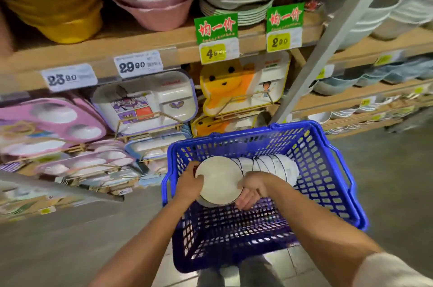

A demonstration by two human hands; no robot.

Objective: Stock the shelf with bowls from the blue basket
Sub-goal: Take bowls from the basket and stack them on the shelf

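A blue plastic basket stands on the grey floor in front of the wooden shelves. Inside it lies a row of white bowls with thin dark rims, nested on their side. Both my hands are in the basket at the near end of the row. My left hand grips the left edge of the nearest bowls, thumb on the round face. My right hand curls round their right and lower edge. The shelf with stacked tableware rises just behind the basket.
Upper shelf holds yellow bowls, pink bowls and green plates. Below are children's divided trays on racks and price tags. A grey upright post slants beside the basket. More bowls fill shelves at right.
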